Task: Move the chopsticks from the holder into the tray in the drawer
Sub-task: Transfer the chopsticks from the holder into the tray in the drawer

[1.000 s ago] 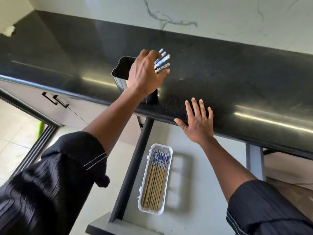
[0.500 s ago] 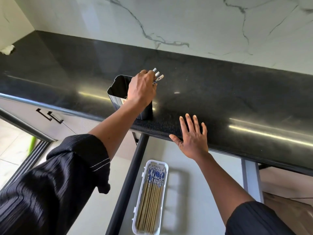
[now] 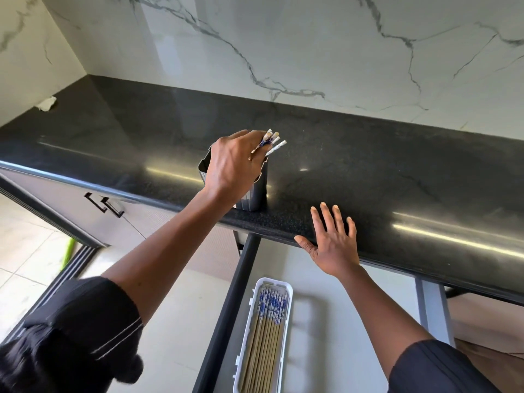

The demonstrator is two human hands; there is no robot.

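Note:
A dark metal holder [image 3: 255,191] stands near the front edge of the black countertop [image 3: 368,171]. My left hand [image 3: 235,163] is over its mouth, closed around a few chopsticks [image 3: 273,141] whose blue-and-white tips poke out past my fingers. The lower parts of those chopsticks are hidden by my hand and the holder. My right hand [image 3: 333,242] rests flat on the counter edge, fingers spread, holding nothing. Below, the open drawer [image 3: 326,336] holds a white tray [image 3: 286,287] with several chopsticks [image 3: 266,336] lying lengthwise in it.
A marble backsplash [image 3: 283,46] rises behind the counter. The drawer's dark side rail [image 3: 226,316] runs left of the tray. Cabinet doors with black handles [image 3: 105,205] sit at the left, above a tiled floor [image 3: 25,251].
My left hand has sunk lower over the holder, so less of the chopstick tips shows. The view has tilted up, showing more wall. My right hand stays on the counter edge.

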